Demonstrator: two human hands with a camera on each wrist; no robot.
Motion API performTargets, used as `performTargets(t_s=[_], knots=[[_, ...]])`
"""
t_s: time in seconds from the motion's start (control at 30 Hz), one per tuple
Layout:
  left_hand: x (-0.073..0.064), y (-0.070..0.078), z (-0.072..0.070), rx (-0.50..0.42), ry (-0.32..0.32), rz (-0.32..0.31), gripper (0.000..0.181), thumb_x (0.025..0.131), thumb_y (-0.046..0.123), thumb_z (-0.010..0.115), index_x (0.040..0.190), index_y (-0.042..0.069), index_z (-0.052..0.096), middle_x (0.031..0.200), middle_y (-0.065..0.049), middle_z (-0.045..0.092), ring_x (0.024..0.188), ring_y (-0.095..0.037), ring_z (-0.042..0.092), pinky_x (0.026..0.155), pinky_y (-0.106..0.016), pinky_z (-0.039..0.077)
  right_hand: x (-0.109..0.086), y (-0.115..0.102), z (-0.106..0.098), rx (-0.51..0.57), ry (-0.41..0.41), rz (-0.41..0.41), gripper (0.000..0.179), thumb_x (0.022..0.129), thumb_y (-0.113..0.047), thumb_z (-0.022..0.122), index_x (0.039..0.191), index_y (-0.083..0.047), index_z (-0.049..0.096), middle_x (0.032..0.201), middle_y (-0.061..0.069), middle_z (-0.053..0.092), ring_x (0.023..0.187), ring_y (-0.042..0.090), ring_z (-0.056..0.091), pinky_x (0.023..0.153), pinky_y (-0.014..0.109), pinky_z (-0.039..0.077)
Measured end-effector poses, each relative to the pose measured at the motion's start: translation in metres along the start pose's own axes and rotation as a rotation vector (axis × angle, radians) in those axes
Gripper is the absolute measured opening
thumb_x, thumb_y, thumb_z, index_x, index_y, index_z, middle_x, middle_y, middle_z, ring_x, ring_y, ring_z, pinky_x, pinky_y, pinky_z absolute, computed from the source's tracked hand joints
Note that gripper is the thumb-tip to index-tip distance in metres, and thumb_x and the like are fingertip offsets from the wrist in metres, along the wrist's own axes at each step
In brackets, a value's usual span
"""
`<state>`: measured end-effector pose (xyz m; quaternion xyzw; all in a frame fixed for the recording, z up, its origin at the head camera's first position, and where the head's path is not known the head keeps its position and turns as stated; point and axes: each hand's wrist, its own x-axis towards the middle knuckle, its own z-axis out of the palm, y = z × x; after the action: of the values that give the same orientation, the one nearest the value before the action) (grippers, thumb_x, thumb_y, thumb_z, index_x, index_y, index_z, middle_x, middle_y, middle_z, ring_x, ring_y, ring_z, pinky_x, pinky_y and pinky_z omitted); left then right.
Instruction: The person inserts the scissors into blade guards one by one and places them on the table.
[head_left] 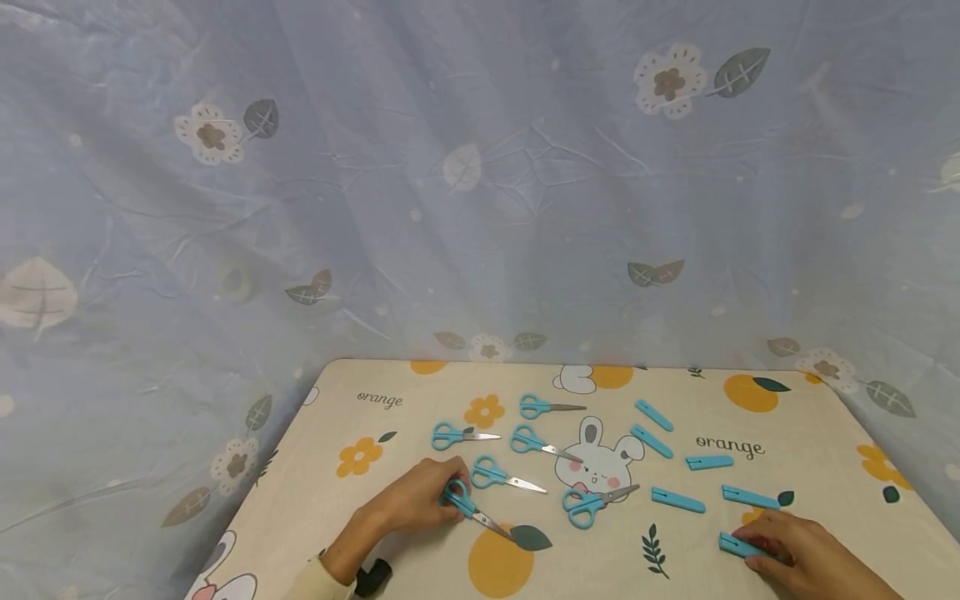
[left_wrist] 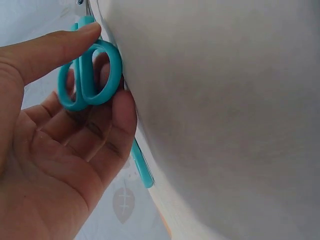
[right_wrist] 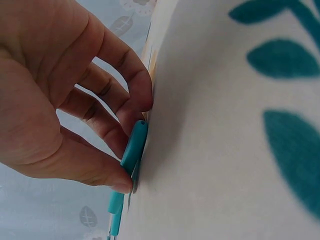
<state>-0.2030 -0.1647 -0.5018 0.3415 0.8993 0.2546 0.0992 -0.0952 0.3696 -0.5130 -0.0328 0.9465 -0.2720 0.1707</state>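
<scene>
My left hand (head_left: 423,493) grips blue-handled scissors (head_left: 463,503) by the handle loops, low on the left side of the table. The blades are together and point right, over a printed orange. In the left wrist view the thumb lies across the top of the scissors' handle (left_wrist: 86,75), with the fingers behind the loops. At the lower right, my right hand (head_left: 802,552) pinches a blue blade cover (head_left: 738,546) between thumb and fingers. The right wrist view shows that cover (right_wrist: 134,145) beside the cloth; whether it touches is unclear.
Several more blue-handled scissors (head_left: 491,472) lie across the table's middle, one with slightly parted blades (head_left: 618,493). Several blue covers (head_left: 678,500) lie to their right. A black object (head_left: 372,577) is by the left wrist. A patterned curtain (head_left: 480,208) hangs behind the table.
</scene>
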Motion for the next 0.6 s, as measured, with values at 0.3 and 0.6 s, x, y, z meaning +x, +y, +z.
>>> performTargets(t_s=[0.3,0.6], knots=[[-0.0020,0.0015,-0.0014,-0.044,0.011,0.016,0.030,0.081,0.023,0.084,0.103,0.021,0.063,0.082,0.015,0.064,0.072,0.001,0.056,0.069,-0.017,0.049,-0.0034,0.0014,-0.0031,-0.056,0.039,-0.091,0.035,0.085,-0.043,0.075,0.110,-0.020,0.068,0.109,-0.006,0.067,0.093,0.005,0.064,0.080,0.033,0.058],[-0.0055,-0.0001,-0.0033,-0.186,0.057,0.051,0.025,0.085,0.019,0.079,0.109,0.017,0.072,0.081,0.013,0.066,0.065,0.001,0.058,0.059,-0.018,0.051,-0.0067,-0.0003,-0.0075,-0.092,0.066,-0.142,0.033,0.090,-0.043,0.069,0.113,-0.020,0.065,0.104,-0.009,0.069,0.077,-0.008,0.056,0.066,0.022,0.052]])
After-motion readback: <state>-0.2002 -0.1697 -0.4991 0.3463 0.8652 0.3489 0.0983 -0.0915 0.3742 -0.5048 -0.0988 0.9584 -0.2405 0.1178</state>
